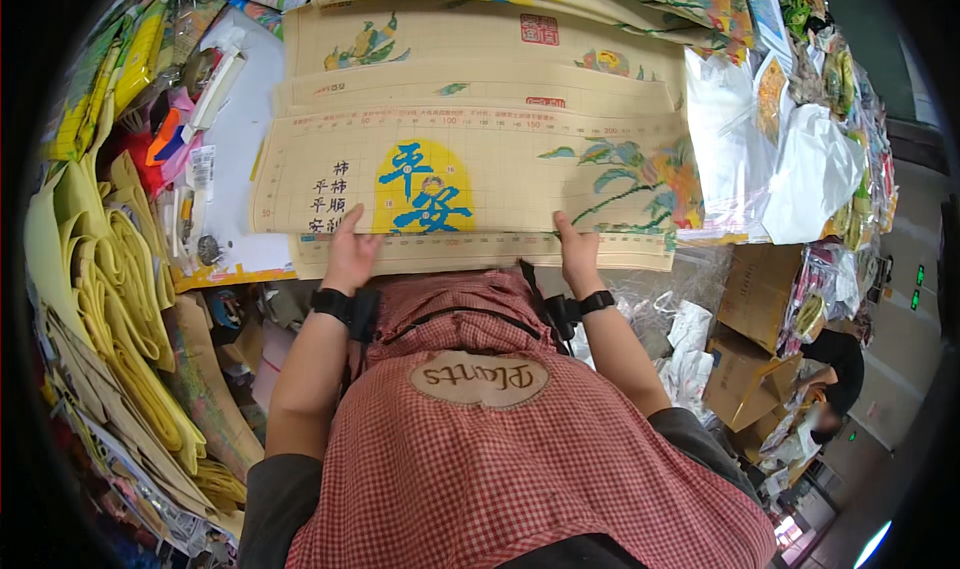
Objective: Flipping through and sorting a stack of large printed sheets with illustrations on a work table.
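Observation:
A beige cross-stitch cloth [500,174], printed with a grid, a yellow disc with blue characters and leafy branches, lies folded across the table in front of me. My left hand [352,256] grips its near edge below the black characters, thumb on top and the other fingers mostly hidden underneath. Further right along the same edge, my right hand [577,256] pinches the cloth in the same way. Below that edge shows another beige layer [430,256] with a printed ruler line. More folded cloths of this kind [440,39] lie behind.
White plastic bags [815,174] lie at the table's right end. On the left are a white board [235,204], an orange-and-blue item [170,134] and hanging yellow cloth [130,319]. Cardboard boxes [750,374] stand at lower right, near another person [840,374].

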`<state>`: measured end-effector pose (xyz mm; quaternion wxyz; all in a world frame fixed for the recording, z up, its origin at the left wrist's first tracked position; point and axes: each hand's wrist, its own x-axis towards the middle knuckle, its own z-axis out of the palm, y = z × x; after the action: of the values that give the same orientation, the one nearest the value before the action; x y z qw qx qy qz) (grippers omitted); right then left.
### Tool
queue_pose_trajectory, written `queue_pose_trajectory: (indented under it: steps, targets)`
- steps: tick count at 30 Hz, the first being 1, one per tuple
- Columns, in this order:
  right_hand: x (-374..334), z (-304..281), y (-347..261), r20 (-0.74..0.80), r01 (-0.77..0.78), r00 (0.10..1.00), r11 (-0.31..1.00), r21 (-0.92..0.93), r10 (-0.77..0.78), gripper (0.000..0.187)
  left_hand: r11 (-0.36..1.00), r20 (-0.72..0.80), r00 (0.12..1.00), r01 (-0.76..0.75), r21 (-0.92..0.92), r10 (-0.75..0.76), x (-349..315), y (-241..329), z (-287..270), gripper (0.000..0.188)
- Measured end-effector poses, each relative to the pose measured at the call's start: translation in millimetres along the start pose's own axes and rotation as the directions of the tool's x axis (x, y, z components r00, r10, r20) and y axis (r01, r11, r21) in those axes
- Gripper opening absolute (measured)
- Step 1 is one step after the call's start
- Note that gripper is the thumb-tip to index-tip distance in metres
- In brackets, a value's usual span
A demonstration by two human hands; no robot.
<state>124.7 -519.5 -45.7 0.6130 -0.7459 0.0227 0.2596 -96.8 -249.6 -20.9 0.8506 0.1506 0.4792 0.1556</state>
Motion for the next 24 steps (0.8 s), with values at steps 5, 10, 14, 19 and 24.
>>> queue_pose_trajectory:
  steps: [5, 10, 14, 19, 24]
  targets:
    - [-3, 18, -25, 0.334, 0.545, 0.824, 0.480, -0.687, -0.458, 0.060, 0.883, -0.031, 0.962, -0.236, 0.406, 0.272, 19, -16, -16, 0.039]
    - [2, 20, -32, 0.649, 0.667, 0.745, 0.160, -0.727, -0.155, 0.073, -0.684, 0.773, 0.599, -0.474, 0.554, 0.211, -4, -25, 29, 0.064]
    - [3, 12, -44, 0.630, 0.672, 0.741, 0.237, -0.702, -0.233, 0.071, -0.679, 0.747, 0.615, -0.438, 0.589, 0.251, -7, -28, 45, 0.069]
    - [-4, -4, -91, 0.474, 0.701, 0.678, 0.301, -0.646, -0.561, 0.064, -0.104, 0.554, 0.758, -0.556, 0.825, 0.345, 0, 11, 39, 0.066]
    - [1, -5, -174, 0.199, 0.451, 0.889, 0.866, -0.216, -0.413, 0.051, 0.567, 0.342, 0.895, -0.446, 0.692, 0.287, -19, 74, 75, 0.025]
